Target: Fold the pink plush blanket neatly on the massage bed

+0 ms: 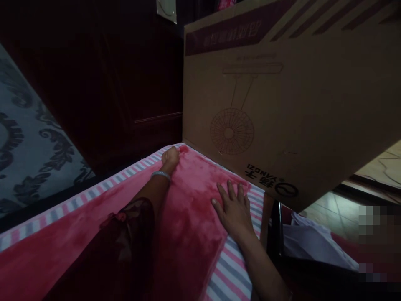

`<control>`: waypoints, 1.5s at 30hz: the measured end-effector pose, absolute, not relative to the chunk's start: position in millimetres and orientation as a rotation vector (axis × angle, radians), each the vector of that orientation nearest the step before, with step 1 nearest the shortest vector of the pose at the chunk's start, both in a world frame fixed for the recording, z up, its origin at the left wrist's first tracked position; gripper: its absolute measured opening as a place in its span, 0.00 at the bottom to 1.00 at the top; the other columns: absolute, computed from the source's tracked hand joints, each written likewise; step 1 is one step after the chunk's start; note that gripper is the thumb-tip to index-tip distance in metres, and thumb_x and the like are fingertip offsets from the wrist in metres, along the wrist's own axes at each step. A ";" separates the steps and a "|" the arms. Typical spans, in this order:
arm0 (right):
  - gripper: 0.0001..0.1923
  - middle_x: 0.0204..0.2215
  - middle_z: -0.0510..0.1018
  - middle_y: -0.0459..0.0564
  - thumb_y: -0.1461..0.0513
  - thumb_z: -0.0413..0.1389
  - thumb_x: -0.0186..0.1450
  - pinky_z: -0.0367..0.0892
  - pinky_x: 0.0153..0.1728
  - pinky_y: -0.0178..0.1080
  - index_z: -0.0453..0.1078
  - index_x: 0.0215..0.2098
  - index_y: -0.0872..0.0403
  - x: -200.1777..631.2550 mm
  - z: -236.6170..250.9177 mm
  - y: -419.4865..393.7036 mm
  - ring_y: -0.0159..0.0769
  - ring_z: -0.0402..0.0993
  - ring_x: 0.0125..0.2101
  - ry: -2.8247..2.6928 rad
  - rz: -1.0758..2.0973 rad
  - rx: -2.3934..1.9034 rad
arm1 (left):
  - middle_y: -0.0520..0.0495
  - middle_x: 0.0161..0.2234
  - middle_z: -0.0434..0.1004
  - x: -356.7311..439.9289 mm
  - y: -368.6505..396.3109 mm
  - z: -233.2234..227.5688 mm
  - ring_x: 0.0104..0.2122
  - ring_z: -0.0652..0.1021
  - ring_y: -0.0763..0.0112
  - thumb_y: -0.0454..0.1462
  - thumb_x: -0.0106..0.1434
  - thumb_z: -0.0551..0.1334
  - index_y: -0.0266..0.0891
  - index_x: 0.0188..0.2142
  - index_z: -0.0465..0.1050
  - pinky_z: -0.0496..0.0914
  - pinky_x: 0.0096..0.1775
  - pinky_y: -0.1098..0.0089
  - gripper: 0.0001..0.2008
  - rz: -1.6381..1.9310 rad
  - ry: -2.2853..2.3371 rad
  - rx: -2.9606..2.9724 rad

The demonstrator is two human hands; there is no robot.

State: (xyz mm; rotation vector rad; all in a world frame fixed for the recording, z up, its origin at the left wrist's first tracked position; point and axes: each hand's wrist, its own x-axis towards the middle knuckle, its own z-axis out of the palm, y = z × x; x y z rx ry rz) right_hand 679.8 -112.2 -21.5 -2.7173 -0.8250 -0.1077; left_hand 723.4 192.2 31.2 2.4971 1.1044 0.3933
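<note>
The blanket (pixel 191 234) lies over the striped sheet (pixel 230 263) on the bed (pixel 78 202), reaching almost to the far corner, where the box (pixel 300 100) stands upright against the end. At that corner the fingers of the left hand (pixel 171 157) are pressed together in a fist, apparently gripping the blanket's edge, though their tips are hidden. The right hand (pixel 236 215) rests palm down near the right edge, fingers spread on the pile. The blanket looks plush: soft, limp and not fragile, probably light at one corner but weightier as a whole. Its corners and edges should give the surest hold; the flat middle would just ruck up.
</note>
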 end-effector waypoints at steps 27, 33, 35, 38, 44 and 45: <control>0.34 0.72 0.51 0.54 0.42 0.38 0.72 0.47 0.63 0.65 0.56 0.70 0.46 678.4 -14.3 -122.1 0.63 0.40 0.70 -0.836 -0.113 -2.698 | 0.33 0.52 0.78 525.3 212.3 54.6 0.51 0.77 0.50 0.50 0.70 0.47 0.36 0.54 0.73 0.69 0.47 0.62 0.27 -0.097 1.192 2.940; 0.36 0.71 0.51 0.54 0.41 0.36 0.71 0.48 0.62 0.67 0.57 0.69 0.46 684.1 -23.9 -125.5 0.65 0.40 0.69 -0.864 -0.153 -2.664 | 0.37 0.53 0.78 421.5 224.7 63.2 0.50 0.77 0.57 0.49 0.71 0.45 0.34 0.54 0.72 0.68 0.45 0.68 0.28 -0.220 1.396 2.799; 0.36 0.71 0.52 0.55 0.40 0.36 0.71 0.48 0.61 0.67 0.57 0.70 0.47 686.3 -26.5 -126.2 0.65 0.40 0.69 -0.873 -0.154 -2.678 | 0.38 0.53 0.78 385.0 227.1 62.4 0.50 0.76 0.59 0.48 0.71 0.45 0.34 0.54 0.71 0.67 0.46 0.69 0.27 -0.235 1.415 2.778; 0.37 0.71 0.52 0.55 0.40 0.35 0.71 0.49 0.61 0.66 0.56 0.70 0.47 688.0 -28.2 -127.1 0.65 0.40 0.69 -0.887 -0.162 -2.700 | 0.39 0.49 0.80 342.7 227.3 59.7 0.47 0.77 0.60 0.48 0.71 0.46 0.35 0.52 0.72 0.67 0.45 0.69 0.25 -0.269 1.418 2.777; 0.37 0.71 0.53 0.55 0.41 0.35 0.71 0.49 0.61 0.67 0.57 0.70 0.48 687.3 -28.3 -128.5 0.65 0.42 0.68 -0.890 -0.157 -2.702 | 0.35 0.44 0.80 312.2 211.9 51.8 0.43 0.79 0.54 0.51 0.70 0.46 0.36 0.48 0.73 0.68 0.42 0.64 0.26 -0.166 1.539 2.846; 0.36 0.71 0.53 0.56 0.41 0.36 0.71 0.50 0.61 0.67 0.58 0.69 0.48 687.1 -28.4 -128.2 0.65 0.43 0.68 -0.895 -0.162 -2.702 | 0.35 0.44 0.81 311.9 210.3 51.0 0.44 0.79 0.53 0.51 0.70 0.46 0.36 0.48 0.73 0.68 0.43 0.64 0.26 -0.136 1.541 2.844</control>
